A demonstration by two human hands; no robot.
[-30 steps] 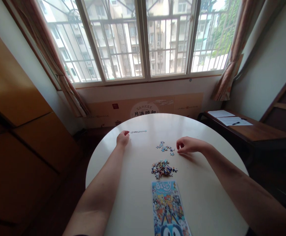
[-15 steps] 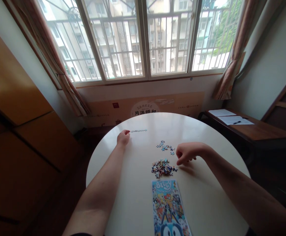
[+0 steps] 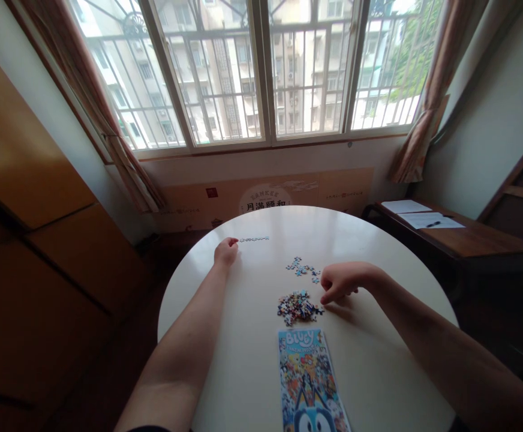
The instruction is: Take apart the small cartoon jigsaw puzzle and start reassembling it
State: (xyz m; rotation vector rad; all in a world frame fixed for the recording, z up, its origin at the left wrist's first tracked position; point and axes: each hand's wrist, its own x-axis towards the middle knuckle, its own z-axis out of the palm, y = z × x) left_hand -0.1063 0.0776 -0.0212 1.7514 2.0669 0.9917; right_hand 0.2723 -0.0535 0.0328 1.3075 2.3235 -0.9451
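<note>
My left hand (image 3: 226, 251) is closed, its fingertips at the left end of a short row of joined puzzle pieces (image 3: 255, 239) near the table's far side. Whatever it pinches is too small to name. My right hand (image 3: 342, 281) is bent down with curled fingers at the right edge of a heap of mixed puzzle pieces (image 3: 296, 307); a fingertip touches or nearly touches a dark piece there. Beyond the heap lies a looser group of bluish pieces (image 3: 299, 266), just left of my right hand. A colourful Bluey picture sheet (image 3: 310, 378) lies flat on the near side of the heap.
The round white table (image 3: 248, 360) carries all of this. To the right stands a brown wooden table (image 3: 490, 237) with papers (image 3: 436, 220) and a pen. Orange-brown cabinets (image 3: 63, 276) stand at the left. A barred window and curtains are ahead.
My right hand has shifted slightly left, and the dark piece at its fingertip now sits nearer the heap. My left hand has hardly moved.
</note>
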